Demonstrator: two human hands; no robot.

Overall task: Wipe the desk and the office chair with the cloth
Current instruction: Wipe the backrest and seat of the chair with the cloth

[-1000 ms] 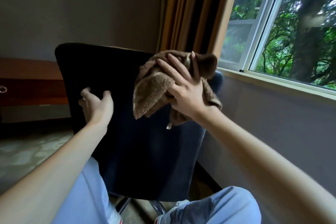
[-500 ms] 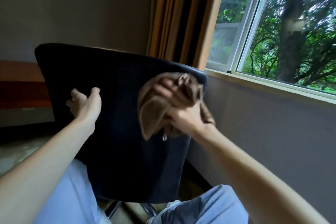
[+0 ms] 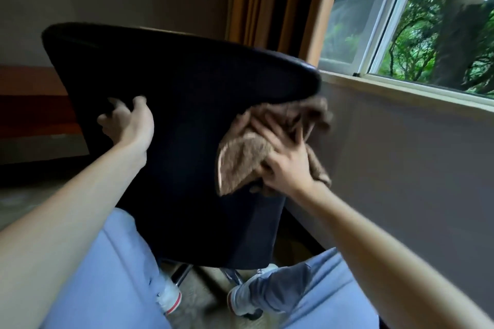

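Observation:
The black office chair (image 3: 187, 93) faces away from me, its backrest tilted and filling the middle of the view. My right hand (image 3: 286, 165) holds the bunched brown cloth (image 3: 240, 163) and presses it against the right side of the backrest, just under the top edge. Its fingers spread over the cloth and a flap hangs out to the left. My left hand (image 3: 128, 123) grips the left part of the backrest with curled fingers. The desk is hardly in view.
A grey wall and window sill (image 3: 401, 88) stand close to the right of the chair. Brown curtains (image 3: 272, 2) hang behind it. My knees in light blue trousers (image 3: 112, 275) and my shoes (image 3: 168, 299) are by the chair's metal base (image 3: 181, 275). Wooden furniture (image 3: 29, 104) lines the left wall.
My right hand has carried the cloth from the top edge down and right across the backrest. The backrest has swung, and my left hand has stayed on its left part.

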